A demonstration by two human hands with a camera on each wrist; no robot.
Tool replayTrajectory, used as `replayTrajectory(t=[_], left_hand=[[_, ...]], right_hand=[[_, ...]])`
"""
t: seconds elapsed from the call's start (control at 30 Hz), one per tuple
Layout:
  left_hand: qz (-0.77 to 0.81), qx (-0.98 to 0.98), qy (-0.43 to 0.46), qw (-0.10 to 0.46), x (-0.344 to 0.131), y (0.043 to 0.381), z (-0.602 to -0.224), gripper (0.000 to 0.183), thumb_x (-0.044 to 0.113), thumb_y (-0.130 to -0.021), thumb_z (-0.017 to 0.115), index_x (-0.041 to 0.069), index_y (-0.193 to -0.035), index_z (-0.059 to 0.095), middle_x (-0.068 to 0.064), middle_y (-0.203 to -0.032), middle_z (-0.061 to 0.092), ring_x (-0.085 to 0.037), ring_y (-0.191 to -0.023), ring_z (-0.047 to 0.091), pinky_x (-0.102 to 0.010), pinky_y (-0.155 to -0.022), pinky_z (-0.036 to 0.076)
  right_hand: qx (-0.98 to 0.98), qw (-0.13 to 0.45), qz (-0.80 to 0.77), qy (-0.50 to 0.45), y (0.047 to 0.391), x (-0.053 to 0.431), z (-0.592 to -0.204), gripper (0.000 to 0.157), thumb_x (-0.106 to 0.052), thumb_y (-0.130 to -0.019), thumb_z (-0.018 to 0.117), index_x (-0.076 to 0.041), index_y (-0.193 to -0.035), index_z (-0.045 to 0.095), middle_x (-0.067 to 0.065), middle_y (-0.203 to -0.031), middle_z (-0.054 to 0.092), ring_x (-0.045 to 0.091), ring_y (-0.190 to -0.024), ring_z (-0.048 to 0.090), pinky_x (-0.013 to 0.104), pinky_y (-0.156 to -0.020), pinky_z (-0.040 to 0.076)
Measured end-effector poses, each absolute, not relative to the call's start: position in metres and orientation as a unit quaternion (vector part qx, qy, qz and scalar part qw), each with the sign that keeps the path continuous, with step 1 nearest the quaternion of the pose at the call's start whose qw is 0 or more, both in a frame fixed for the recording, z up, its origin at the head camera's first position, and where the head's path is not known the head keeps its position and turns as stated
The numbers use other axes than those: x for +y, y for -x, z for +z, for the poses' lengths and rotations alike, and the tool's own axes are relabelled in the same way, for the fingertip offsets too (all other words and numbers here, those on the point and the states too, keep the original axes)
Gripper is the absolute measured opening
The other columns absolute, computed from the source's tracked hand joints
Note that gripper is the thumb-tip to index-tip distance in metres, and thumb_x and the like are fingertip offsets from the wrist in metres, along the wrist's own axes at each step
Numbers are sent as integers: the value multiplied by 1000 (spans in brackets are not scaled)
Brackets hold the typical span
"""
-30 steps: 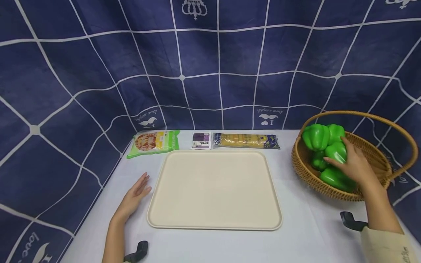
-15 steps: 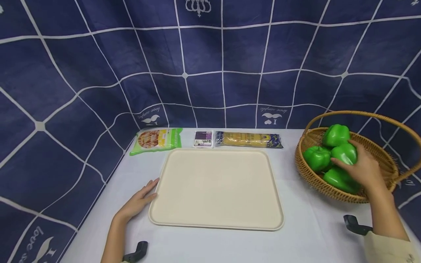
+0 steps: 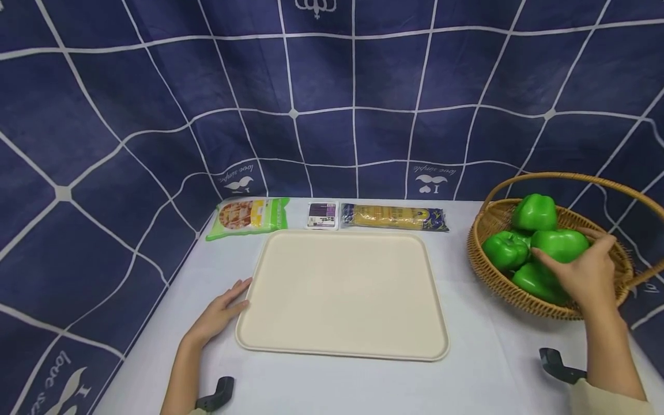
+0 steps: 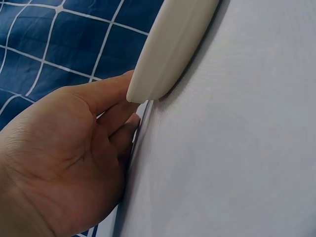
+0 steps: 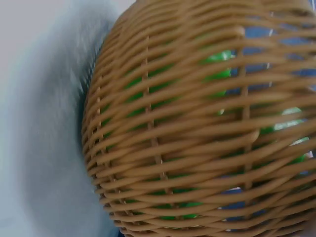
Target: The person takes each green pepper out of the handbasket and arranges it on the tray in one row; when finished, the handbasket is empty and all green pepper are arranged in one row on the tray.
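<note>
My right hand (image 3: 593,274) is inside the wicker basket (image 3: 500,295) at the right. Its thumb and fingers grip a glossy green bell pepper (image 3: 560,245) from both sides. Other green peppers (image 3: 505,250) lie around it. In the right wrist view the woven basket wall (image 5: 182,118) fills most of the picture and hides the hand, with green showing through the gaps. My left hand (image 3: 215,317) lies at the left edge of the cream tray (image 3: 342,294), fingers extended. From the left wrist view, those fingers reach to the tray's rim (image 4: 148,74) with the palm bare.
Along the back of the white table lie a green food bag (image 3: 249,217), a small purple-and-white pack (image 3: 323,215) and a long yellow-and-blue packet (image 3: 394,217). The basket's tall handle (image 3: 576,176) arches over its far side. A blue checked cloth (image 3: 384,86) hangs behind.
My left hand has moved right to the tray's edge. In the basket, my right hand has taken hold of a pepper and shifted it right, and the peppers around it have settled differently.
</note>
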State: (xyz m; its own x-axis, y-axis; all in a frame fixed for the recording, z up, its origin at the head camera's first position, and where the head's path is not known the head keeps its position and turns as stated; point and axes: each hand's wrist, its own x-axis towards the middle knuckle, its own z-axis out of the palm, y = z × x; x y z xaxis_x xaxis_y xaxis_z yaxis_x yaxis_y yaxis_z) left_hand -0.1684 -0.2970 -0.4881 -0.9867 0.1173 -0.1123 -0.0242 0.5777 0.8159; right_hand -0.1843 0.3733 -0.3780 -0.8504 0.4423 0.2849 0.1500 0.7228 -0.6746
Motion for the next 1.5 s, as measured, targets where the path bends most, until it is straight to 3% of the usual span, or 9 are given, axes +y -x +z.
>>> replayTrajectory(t=[0.23,0.37,0.47,0.57,0.93,1.17,1.33,1.5], left_hand=[[466,882,-19,65,-297,166,-492,56,35,-90,58,18,-140,42,-15,-149,24,-36,-137,14,-61,-107,7],[467,882,-24,57,-296,166,-492,55,34,-89,59,18,-139,43,-15,-148,26,-37,-137,16,-62,-106,8],[468,882,-29,55,-295,168,-492,54,34,-89,59,18,-139,44,-15,-148,26,-36,-137,17,-61,-107,9],[470,880,-33,54,-294,170,-491,54,33,-89,59,18,-139,43,-15,-148,26,-35,-137,17,-59,-108,9],[466,884,-36,6,-290,180,-490,54,29,-85,66,15,-135,49,-10,-141,41,-31,-132,32,-50,-108,23],[458,888,-26,-21,-295,180,-491,54,28,-82,70,16,-131,53,-6,-136,48,-28,-129,38,-47,-105,31],[458,888,-22,-23,-297,177,-492,53,31,-80,72,18,-129,56,-6,-133,51,-28,-126,42,-47,-103,35],[457,889,-20,-22,-299,171,-493,53,33,-80,72,17,-129,56,-7,-133,51,-30,-125,43,-47,-101,36]], right_hand=[[-860,329,361,148,173,351,-380,88,-18,-73,76,-18,-137,16,17,-138,33,43,-117,40,46,-103,31],[-840,381,371,112,164,336,-381,85,-13,-70,77,-20,-134,21,10,-136,39,27,-116,44,23,-99,30],[-824,410,384,72,157,323,-381,84,-7,-65,78,-19,-131,26,3,-134,44,11,-112,45,15,-94,31],[-810,423,406,32,153,309,-379,84,-2,-62,78,-15,-129,29,0,-134,45,5,-110,46,16,-94,34],[-769,422,471,-95,176,237,-356,91,12,-53,77,-5,-130,32,13,-130,44,15,-118,43,23,-100,32],[-791,395,446,-136,199,182,-343,101,6,-53,84,-8,-140,35,12,-132,35,22,-119,37,32,-98,34],[-786,362,468,-181,221,146,-353,95,-8,-54,89,-11,-136,42,8,-134,35,23,-122,37,44,-98,38],[-776,328,491,-220,238,103,-368,92,-15,-56,90,-9,-135,40,9,-135,40,23,-123,39,43,-97,42]])
